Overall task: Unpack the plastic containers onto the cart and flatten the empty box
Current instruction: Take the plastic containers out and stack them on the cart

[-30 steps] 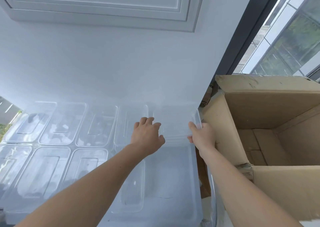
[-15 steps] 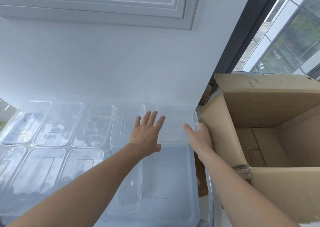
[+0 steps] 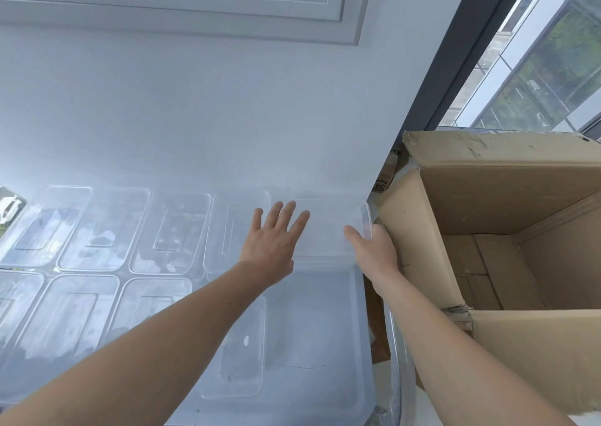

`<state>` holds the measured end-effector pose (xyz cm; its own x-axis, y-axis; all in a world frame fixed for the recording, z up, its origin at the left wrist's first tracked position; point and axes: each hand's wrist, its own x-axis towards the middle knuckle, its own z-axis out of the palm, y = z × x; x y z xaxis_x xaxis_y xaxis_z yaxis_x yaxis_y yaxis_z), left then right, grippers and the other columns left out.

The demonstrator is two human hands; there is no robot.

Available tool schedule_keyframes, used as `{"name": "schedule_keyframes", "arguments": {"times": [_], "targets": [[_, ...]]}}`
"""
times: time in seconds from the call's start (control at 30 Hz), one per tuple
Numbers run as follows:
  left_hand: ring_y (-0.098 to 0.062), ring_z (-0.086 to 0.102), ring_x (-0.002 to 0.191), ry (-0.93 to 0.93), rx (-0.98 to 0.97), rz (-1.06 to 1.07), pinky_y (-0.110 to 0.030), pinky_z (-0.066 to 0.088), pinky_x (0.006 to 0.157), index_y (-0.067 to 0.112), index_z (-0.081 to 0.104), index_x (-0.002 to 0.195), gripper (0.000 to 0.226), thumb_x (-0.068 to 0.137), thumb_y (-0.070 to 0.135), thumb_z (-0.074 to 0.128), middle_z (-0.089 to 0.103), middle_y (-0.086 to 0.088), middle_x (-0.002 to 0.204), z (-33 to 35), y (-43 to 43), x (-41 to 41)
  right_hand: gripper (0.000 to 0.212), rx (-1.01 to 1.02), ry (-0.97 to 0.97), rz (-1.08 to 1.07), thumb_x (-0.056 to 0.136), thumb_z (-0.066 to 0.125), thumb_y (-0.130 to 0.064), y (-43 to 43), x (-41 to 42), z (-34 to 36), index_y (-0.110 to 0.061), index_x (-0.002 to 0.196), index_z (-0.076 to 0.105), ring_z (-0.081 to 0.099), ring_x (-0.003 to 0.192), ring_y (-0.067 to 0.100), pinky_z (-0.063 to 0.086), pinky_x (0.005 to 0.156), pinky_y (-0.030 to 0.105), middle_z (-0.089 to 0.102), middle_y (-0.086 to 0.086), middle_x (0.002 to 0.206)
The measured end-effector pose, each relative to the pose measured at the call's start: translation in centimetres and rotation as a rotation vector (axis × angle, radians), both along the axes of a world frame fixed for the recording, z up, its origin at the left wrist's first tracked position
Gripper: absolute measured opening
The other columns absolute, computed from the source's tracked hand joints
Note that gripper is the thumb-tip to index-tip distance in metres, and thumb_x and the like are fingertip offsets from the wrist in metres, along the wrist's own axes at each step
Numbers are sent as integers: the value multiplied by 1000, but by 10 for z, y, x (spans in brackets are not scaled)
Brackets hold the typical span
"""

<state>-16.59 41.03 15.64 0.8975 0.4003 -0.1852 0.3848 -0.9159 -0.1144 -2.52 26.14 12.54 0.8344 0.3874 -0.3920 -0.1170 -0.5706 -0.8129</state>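
You are looking at a bright, evenly lit scene. Daylight pours in from the window (image 3: 536, 67) at upper right, giving the wall (image 3: 195, 116) a cool bluish cast. Shadows stay soft; the inside of the cardboard box (image 3: 487, 197) is the darkest area. The clear containers (image 3: 104, 230) carry pale reflections and nearly vanish against the white surface. Your wide lens bends the wall moulding (image 3: 182, 12) and window frame. Focus is sharp, without motion blur.

Pale cart top (image 3: 318, 334), clear plastic containers (image 3: 107, 230) lying in two rows across it, side by side, one more (image 3: 328, 230) at far right corner against the wall; front-right patch bare.
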Motion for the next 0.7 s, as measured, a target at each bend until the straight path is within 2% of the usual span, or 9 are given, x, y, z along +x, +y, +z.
{"name": "schedule_keyframes", "arguments": {"times": [0.1, 0.2, 0.43, 0.57, 0.7], "targets": [[-30, -5, 153, 0, -14, 8, -52, 5, 121, 25, -7, 157, 99, 89, 43, 63, -9, -7, 166, 0, -1, 0, 47, 12, -2, -6, 81, 61, -54, -1, -1, -1, -13, 104, 58, 58, 80, 15, 42, 65, 31, 61, -5, 89], [-30, -5, 153, -9, -26, 14, -52, 5, 121, 26, -7, 157, 101, 88, 48, 63, -9, -6, 166, 2, -1, -1, 39, 13, -10, -9, 86, 62, -49, -2, -2, 5, -16, 105, 57, 59, 83, 14, 45, 70, 32, 61, -4, 92], [-29, -5, 153, -19, -56, 22, -52, 4, 122, 23, -2, 158, 100, 86, 55, 61, -7, -5, 166, 7, -5, -6, 30, -5, -67, 46, 90, 58, -46, -7, -7, 15, -19, 105, 57, 59, 83, 15, 45, 68, 32, 61, -6, 93], [-29, -4, 153, -42, -66, 20, -52, 5, 122, 22, 0, 158, 99, 86, 56, 60, -5, -5, 166, 15, -6, -9, 42, -55, -115, 82, 80, 52, -58, -12, -13, 24, -22, 104, 55, 60, 94, 16, 52, 79, 40, 62, -3, 105], [-29, -3, 153, -65, -91, 24, -52, 6, 122, 21, 3, 157, 94, 88, 56, 57, -2, -6, 166, 25, -8, -16, 49, -99, -140, 92, 86, 53, -54, -13, -25, 43, -16, 118, 50, 53, 105, 17, 48, 88, 40, 54, -6, 118]]}}
